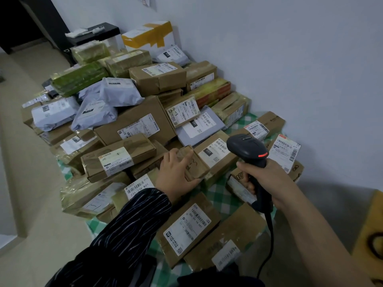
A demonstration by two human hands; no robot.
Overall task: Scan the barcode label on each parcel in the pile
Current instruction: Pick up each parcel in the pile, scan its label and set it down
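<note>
Brown cardboard parcels (136, 125), white paper labels (187, 228) printed black. Pale grey plastic mailer bags (116, 92). Green-and-white checked cloth (219, 191). Black handheld scanner (246, 148) (red strip lit). Dark fabric sleeve (132, 220), thin white stripes. White cardboard box (145, 32), yellow tape.

Light: dim, cool, even
Shadows: soft; black doorway (22, 21) upper left
Glare: faint sheen on taped parcels (79, 79)
Edges: wide-angle bending

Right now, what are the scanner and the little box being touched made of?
The scanner looks like matte black plastic: smooth moulded shell, red light strip. The little box looks like brown cardboard under shiny clear tape, judging by its wrinkled glare.
</note>
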